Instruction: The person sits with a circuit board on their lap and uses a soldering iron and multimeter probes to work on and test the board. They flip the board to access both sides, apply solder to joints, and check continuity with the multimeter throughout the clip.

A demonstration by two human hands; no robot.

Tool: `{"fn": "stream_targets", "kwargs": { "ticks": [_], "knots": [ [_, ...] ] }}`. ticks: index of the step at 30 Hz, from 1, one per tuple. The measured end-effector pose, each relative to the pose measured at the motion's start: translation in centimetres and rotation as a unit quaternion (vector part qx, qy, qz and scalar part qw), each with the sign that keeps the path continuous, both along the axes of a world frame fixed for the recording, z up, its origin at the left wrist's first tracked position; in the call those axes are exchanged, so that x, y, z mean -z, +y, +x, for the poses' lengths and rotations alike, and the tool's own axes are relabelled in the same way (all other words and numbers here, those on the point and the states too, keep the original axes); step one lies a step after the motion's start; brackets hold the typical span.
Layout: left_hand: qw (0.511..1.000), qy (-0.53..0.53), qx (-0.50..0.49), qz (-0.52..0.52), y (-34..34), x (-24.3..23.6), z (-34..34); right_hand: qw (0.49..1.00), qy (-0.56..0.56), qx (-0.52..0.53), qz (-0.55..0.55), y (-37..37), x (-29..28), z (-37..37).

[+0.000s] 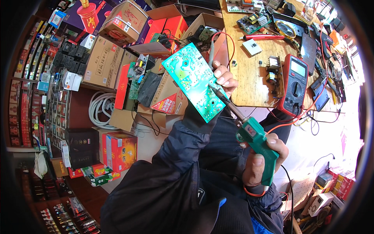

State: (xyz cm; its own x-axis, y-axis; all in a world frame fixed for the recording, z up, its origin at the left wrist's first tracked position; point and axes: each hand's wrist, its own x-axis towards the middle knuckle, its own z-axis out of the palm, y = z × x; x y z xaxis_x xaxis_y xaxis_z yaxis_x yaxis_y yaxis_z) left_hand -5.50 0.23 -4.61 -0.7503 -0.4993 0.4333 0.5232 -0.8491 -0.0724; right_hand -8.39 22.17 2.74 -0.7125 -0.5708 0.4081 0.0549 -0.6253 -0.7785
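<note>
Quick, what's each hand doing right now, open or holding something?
Left hand: closed, holding the green circuit board at its edge.
Right hand: closed, holding the green soldering tool by its handle.

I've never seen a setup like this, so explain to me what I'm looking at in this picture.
There's no robot here: these are a person's two bare hands. The picture comes from a wide fisheye camera worn on the head, looking down, which is why straight edges bend near the rim. The left hand holds up a green circuit board. The right hand grips a green pistol-style soldering iron, its tip at the board's face; whether it touches is hard to tell. On the wooden workbench sit a red digital multimeter, another circuit board and assorted tools. Cardboard boxes are stacked to the left.
</note>
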Motion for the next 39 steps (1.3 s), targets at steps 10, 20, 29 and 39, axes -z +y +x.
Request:
{"fn": "stream_targets", "kwargs": {
  "ticks": [10,20,29,39],
  "knots": [
    [0.976,-0.075,-0.045,-0.198,-3.5,-0.4,1.3,0.990,-0.039,0.134,0.001,2.0,-0.3,-2.0],
    [0.782,-0.420,-0.157,-0.434,-1.0,-8.9,4.3,0.987,-0.003,0.151,-0.047,4.1,-1.4,-6.3],
    [0.708,-0.407,-0.131,-0.563,0.3,-11.7,5.5,0.983,0.024,0.178,-0.030,3.9,-1.9,-5.8],
    [0.698,-0.394,-0.149,-0.579,0.0,-12.1,6.0,0.981,0.008,0.191,-0.031,4.8,-1.6,-6.4]
  ]
}}
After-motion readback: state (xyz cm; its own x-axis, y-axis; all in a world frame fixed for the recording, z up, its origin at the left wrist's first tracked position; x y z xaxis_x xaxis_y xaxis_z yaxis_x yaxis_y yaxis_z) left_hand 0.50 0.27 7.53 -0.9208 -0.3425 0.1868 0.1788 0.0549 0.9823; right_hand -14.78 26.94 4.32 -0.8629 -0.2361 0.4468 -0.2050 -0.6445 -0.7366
